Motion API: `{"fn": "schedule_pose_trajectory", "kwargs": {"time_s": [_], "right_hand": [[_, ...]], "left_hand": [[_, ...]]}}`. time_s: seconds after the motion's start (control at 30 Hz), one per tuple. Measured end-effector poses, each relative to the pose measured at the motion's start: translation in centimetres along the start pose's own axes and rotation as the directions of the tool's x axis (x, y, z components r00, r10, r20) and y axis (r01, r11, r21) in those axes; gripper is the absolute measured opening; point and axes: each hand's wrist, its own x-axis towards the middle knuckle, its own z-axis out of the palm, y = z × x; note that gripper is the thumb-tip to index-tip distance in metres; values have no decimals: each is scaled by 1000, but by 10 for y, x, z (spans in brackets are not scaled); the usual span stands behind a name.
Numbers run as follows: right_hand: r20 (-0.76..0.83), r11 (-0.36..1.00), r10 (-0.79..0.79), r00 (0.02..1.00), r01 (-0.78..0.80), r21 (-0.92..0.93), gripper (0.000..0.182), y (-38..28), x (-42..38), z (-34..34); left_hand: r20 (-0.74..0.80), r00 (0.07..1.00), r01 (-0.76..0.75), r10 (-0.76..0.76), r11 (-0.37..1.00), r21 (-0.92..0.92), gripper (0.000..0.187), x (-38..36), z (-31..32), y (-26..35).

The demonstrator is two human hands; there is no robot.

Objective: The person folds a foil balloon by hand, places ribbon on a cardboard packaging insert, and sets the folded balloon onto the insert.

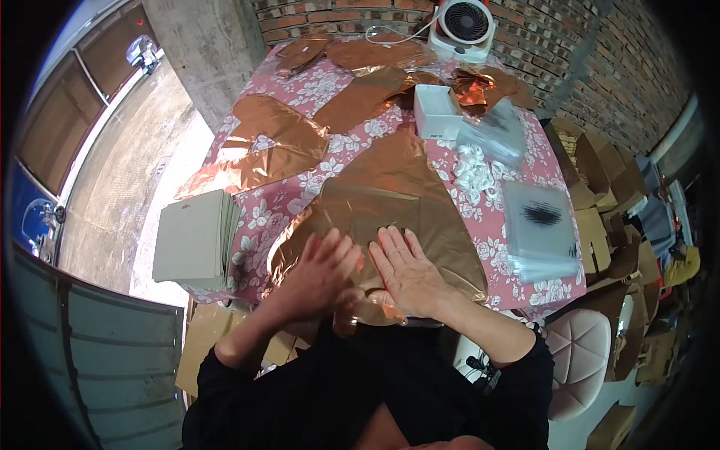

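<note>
A large copper-coloured foil balloon (382, 176) lies flat across the near middle of the table, its lower end crumpled at the table edge close to my body. My right hand (409, 277) presses flat on it, palm down with the fingers stretched out. Just to the left, my left hand (319, 274) is over the foil's lower left part. Motion blurs its fingers, so I cannot make out whether they grip anything. Between and below my hands, a folded shiny strip of the foil (375, 309) shows.
A stack of grey cards (191, 236) stands at left. More copper foil balloons (274, 142) lie behind. On the right are a white box (437, 112), white string (476, 171) and clear plastic bags (536, 225). A fan (463, 26) stands at the back; cardboard boxes (596, 240) are beside the table.
</note>
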Motion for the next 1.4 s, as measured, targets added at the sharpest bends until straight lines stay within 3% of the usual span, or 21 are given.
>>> {"fn": "schedule_pose_trajectory", "kwargs": {"time_s": [0.1, 0.17, 0.23, 0.3, 0.37, 0.4, 0.47, 0.63, 0.7, 0.73, 0.77, 0.87, 0.97, 1.03, 1.1, 1.17, 1.2, 1.23, 1.3, 1.33, 1.4], "right_hand": [[53, 1000, 17, 998, -17, 6, 89, 0, 1, 1], [65, 1000, 3, 998, -5, 24, 89, 1, 0, 4], [-24, 1000, -7, 1000, 8, 23, 90, 2, -1, 6], [10, 1000, 5, 1000, -5, -11, 92, 1, 0, 5], [19, 1000, 14, 1000, -14, -7, 91, 0, 0, 2], [31, 1000, 13, 999, -13, -7, 90, 0, 0, 0], [64, 1000, 21, 998, -21, 5, 88, 0, 0, -2], [85, 1000, 23, 996, -23, -4, 85, 1, -1, -1], [88, 1000, 18, 996, -18, 3, 85, 0, 0, 0], [83, 1000, 23, 996, -24, 12, 85, 0, 0, 0], [78, 999, 25, 997, -26, 20, 85, 0, -1, 0], [68, 999, 18, 998, -20, 29, 87, 0, 0, -2], [59, 999, 12, 998, -14, 35, 89, -1, 0, -2], [57, 999, 25, 998, -26, 21, 90, 0, 0, 0], [54, 1000, 7, 999, -7, 5, 91, -1, 1, 0], [74, 999, 26, 997, -28, 17, 92, -1, 2, -1], [41, 1000, 17, 999, -18, 13, 93, -1, 1, 2], [39, 1000, 9, 999, -9, 16, 93, -1, 1, 3], [10, 1000, 11, 1000, -11, 10, 87, -1, 1, 3], [8, 1000, 7, 1000, -7, -6, 87, 0, 1, 4], [4, 1000, 7, 1000, -7, -9, 87, -1, 0, 6]], "left_hand": [[107, 992, 59, -67, 995, 80, 56, 61, -32, -8], [-70, 996, -71, 61, 984, -163, 53, 96, -36, -18], [116, 992, 69, -40, 965, -254, 51, 149, -39, -22], [-44, 999, -38, 26, 955, -295, 46, 200, -13, -42], [69, 991, 131, -113, 898, -419, 42, 249, -12, -51], [68, 992, 123, -104, 900, -418, 42, 272, 3, -66], [-215, 974, -62, -73, 825, -561, 34, 314, 44, -100], [-132, 974, 49, -185, 740, -671, 30, 345, 43, -116], [-5, 968, 135, -251, 538, -832, 27, 349, 44, -127], [-300, 934, -44, -193, 772, -634, 29, 352, 59, -139], [-299, 933, -37, -201, 773, -634, 29, 345, 50, -137], [-103, 981, 90, -165, 854, -513, 29, 297, -7, -118], [-132, 958, 183, -254, 898, -400, 34, 233, -48, -98], [-5, 920, 362, -393, 854, -373, 37, 187, -64, -96], [-127, 965, 237, -231, 970, 42, 32, 136, -59, -110], [-101, 994, -5, 41, 941, 338, 27, 76, -38, -131], [-64, 962, 275, -267, 936, 218, 26, 59, -40, -115], [9, 840, 538, -542, 836, 110, 24, 45, -42, -98], [158, 743, 625, -650, 759, 182, 26, 18, -30, -92], [-42, 934, 348, -354, 880, 322, 29, -7, -16, -92], [-125, 903, 429, -411, 855, 291, 30, -10, -17, -73]]}}
